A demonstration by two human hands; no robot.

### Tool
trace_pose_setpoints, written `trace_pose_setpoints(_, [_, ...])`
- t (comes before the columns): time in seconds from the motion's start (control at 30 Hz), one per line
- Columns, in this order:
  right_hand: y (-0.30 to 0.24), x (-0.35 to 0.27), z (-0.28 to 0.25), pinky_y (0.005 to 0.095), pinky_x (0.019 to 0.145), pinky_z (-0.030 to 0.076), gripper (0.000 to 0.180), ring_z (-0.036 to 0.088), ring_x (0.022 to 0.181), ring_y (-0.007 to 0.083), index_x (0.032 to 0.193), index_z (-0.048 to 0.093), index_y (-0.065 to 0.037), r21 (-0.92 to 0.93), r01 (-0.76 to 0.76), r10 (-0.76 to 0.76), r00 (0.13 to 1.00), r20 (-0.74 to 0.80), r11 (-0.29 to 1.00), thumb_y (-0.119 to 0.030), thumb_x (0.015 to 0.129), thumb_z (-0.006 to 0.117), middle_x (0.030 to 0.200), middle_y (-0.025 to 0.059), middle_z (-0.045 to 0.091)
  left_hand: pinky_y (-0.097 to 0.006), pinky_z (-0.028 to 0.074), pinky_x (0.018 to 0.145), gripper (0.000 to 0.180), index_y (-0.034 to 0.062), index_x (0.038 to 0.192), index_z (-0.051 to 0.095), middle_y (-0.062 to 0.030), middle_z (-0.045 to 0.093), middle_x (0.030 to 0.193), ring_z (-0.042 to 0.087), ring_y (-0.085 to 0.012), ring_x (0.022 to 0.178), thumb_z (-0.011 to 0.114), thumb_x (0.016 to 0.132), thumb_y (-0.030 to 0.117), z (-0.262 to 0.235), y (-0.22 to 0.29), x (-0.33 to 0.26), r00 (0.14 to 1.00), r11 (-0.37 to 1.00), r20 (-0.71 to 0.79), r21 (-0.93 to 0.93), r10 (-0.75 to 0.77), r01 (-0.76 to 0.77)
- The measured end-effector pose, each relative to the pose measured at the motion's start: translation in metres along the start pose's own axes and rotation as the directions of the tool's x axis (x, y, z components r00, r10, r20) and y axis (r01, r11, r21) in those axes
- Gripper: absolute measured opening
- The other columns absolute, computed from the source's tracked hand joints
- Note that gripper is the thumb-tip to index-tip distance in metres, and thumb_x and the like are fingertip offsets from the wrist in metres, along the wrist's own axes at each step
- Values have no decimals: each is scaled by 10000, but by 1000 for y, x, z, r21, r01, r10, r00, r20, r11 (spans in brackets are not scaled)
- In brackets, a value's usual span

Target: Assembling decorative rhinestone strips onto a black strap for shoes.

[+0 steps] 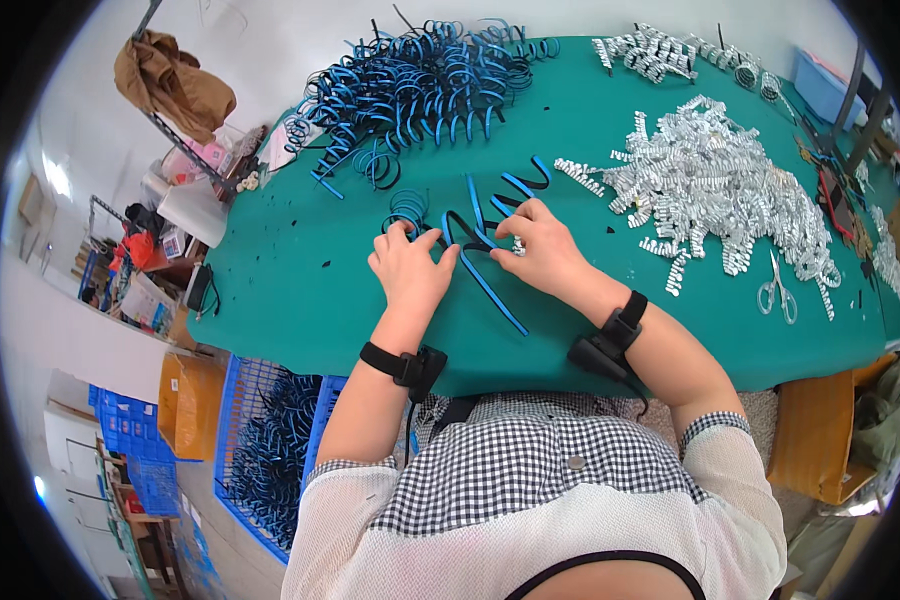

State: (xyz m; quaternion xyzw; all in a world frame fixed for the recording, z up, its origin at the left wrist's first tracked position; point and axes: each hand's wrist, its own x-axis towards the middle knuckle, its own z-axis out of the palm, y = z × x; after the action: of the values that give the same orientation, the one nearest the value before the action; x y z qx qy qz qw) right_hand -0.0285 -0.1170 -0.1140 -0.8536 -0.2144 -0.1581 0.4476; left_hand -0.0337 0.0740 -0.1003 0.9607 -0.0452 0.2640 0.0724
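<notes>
Your left hand (410, 268) presses one blue-black strip (490, 270) onto the green table (290, 280), fingers curled; your right hand (542, 250) pinches a small silver clip (518, 245). One pair of scissors (778, 292), two coil piles.

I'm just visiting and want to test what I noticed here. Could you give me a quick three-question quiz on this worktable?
1. True or false: the left hand and right hand both rest on the blue strip on the green table.
2. What lies right of the silver pile, near the table's front edge? A) scissors B) hammer C) cup
3. What fills the blue crate on the floor at the person's left?

Key:
1. True.
2. A, the scissors.
3. More curled blue strips, like the blue heap at the table's far side.
</notes>
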Motion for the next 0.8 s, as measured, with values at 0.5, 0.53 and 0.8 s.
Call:
trace_pose_setpoints(0.5, [-5,4,-37,231,643,447,158,490,727,116,771,632,-21,216,2,40,981,-189,976,-66,648,721,958,69,451,-436,404,867,230,64,793,598,-99,503,1122,457,-307,1018,698,587,50,-40,-49,54,737,736,-296,-139,608,-663])
trace_pose_setpoints(0.53, [-5,4,-41,235,675,450,158,512,760,121,795,623,-16,184,57,-26,986,-165,981,-50,666,708,988,78,448,-440,409,887,234,56,803,592,-99,504,1115,465,-299,1016,685,589,41,-37,-48,58,668,658,-280,-145,690,-739])
trace_pose_setpoints(0.8, [38,11,-93,269,796,438,130,535,928,156,945,600,-9,350,-216,357,838,-413,911,-69,862,520,1115,84,539,-461,415,929,133,44,724,630,-39,519,1098,502,-198,1012,664,595,46,-28,-46,76,481,475,-389,-119,786,-872])
